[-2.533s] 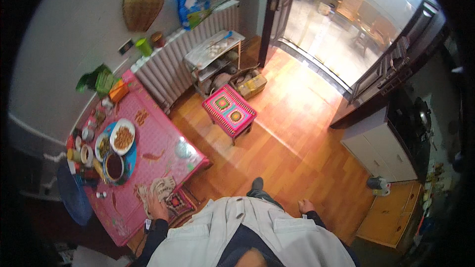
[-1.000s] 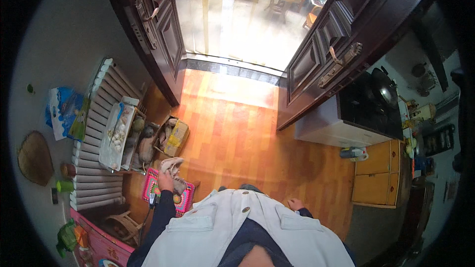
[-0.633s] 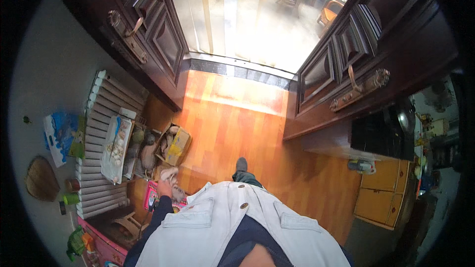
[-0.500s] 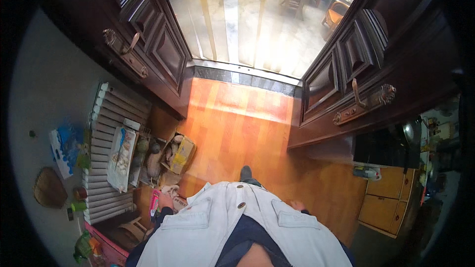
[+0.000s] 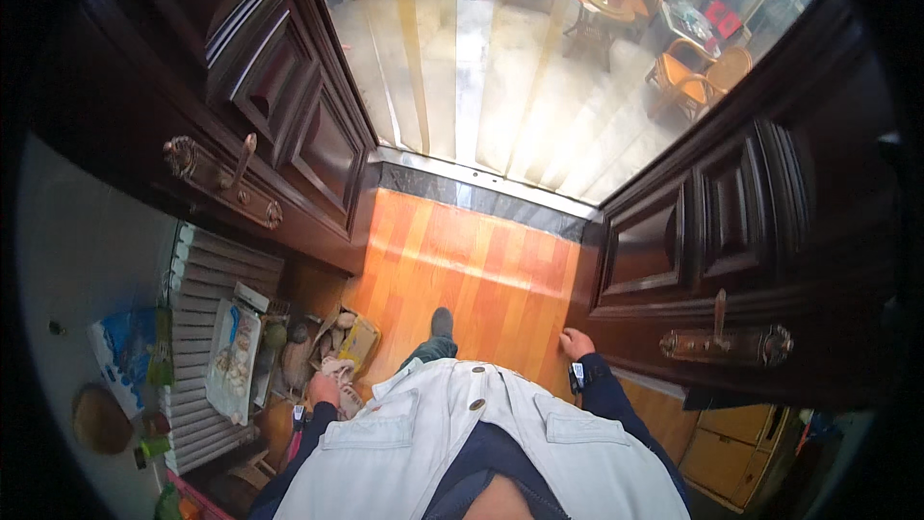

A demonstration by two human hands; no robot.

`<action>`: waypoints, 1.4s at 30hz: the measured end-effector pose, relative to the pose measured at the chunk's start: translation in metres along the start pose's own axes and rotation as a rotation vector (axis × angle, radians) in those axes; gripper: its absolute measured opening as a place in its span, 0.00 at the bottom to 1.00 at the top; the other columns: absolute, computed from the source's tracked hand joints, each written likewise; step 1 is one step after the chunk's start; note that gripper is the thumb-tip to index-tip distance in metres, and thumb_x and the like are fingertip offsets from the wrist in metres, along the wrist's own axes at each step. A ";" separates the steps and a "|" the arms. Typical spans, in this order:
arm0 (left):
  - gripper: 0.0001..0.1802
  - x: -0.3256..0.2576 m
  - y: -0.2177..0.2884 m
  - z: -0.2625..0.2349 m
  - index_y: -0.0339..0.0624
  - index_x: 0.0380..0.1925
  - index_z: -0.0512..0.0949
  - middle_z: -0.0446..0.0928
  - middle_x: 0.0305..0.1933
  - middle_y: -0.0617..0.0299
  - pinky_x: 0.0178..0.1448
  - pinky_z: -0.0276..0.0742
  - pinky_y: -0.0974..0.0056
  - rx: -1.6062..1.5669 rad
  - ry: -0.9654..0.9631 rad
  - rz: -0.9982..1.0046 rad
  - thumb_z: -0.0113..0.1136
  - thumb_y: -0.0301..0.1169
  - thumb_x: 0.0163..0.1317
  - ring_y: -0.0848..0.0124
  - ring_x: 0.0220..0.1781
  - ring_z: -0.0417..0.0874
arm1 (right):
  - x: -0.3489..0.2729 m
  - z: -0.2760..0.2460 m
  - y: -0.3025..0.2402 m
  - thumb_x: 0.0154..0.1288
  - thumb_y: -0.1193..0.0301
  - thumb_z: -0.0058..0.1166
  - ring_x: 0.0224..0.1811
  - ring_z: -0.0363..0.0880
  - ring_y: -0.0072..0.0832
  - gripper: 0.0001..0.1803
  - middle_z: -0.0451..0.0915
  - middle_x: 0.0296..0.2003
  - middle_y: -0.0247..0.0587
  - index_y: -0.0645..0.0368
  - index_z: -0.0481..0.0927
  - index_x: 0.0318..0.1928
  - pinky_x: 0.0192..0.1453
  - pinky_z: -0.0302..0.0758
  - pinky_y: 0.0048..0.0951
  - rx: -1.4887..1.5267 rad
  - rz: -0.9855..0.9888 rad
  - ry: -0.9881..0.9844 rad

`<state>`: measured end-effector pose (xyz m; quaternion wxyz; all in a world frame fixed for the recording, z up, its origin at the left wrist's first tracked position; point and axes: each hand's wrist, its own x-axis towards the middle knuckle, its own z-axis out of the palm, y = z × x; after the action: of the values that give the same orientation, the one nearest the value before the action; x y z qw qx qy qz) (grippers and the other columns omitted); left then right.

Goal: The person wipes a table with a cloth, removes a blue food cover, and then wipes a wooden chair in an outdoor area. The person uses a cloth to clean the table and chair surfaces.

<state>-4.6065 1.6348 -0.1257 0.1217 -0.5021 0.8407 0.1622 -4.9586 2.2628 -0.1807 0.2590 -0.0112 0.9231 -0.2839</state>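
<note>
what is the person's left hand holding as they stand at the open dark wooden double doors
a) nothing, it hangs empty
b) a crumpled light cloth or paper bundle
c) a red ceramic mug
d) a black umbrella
b: the left hand is closed around a crumpled light bundle beside the white ribbed radiator, while the right hand hangs empty near the dark wooden door leaf.

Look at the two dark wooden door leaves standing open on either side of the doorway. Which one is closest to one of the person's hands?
The right-side door leaf: the right hand hangs right beside its lower edge. The left-side door leaf stands well away from the left hand.
</note>
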 end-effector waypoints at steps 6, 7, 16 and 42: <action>0.20 0.130 0.132 -0.028 0.31 0.47 0.83 0.81 0.57 0.31 0.65 0.79 0.39 -0.027 -0.030 0.308 0.70 0.41 0.72 0.35 0.59 0.82 | 0.012 -0.002 -0.011 0.75 0.49 0.57 0.61 0.88 0.56 0.26 0.90 0.54 0.57 0.56 0.92 0.56 0.67 0.82 0.51 -0.145 0.208 -0.122; 0.19 0.152 0.158 -0.033 0.34 0.49 0.83 0.82 0.55 0.33 0.65 0.80 0.41 -0.005 -0.073 0.327 0.69 0.40 0.71 0.37 0.59 0.84 | 0.013 -0.004 -0.013 0.75 0.49 0.57 0.60 0.88 0.57 0.26 0.90 0.54 0.58 0.56 0.92 0.55 0.67 0.82 0.51 -0.112 0.257 -0.149; 0.44 0.260 0.424 -0.112 0.51 0.85 0.61 0.84 0.65 0.36 0.65 0.82 0.41 -0.146 -0.225 0.505 0.69 0.38 0.72 0.38 0.63 0.87 | 0.119 -0.064 -0.053 0.75 0.49 0.57 0.63 0.87 0.56 0.29 0.89 0.56 0.61 0.61 0.91 0.57 0.70 0.81 0.50 -0.116 0.296 -0.119; 0.47 0.482 0.932 -0.243 0.61 0.88 0.54 0.89 0.46 0.42 0.50 0.87 0.40 0.315 -0.106 1.028 0.65 0.38 0.74 0.43 0.45 0.93 | 0.645 -0.247 -0.544 0.68 0.63 0.73 0.59 0.87 0.57 0.42 0.58 0.83 0.65 0.65 0.69 0.77 0.63 0.86 0.51 -0.426 -0.756 -0.027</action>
<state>-5.6650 1.5644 0.0604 0.1428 0.0074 0.9849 0.0981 -5.7050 1.8261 -0.0225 0.1408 -0.4053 0.8887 -0.1619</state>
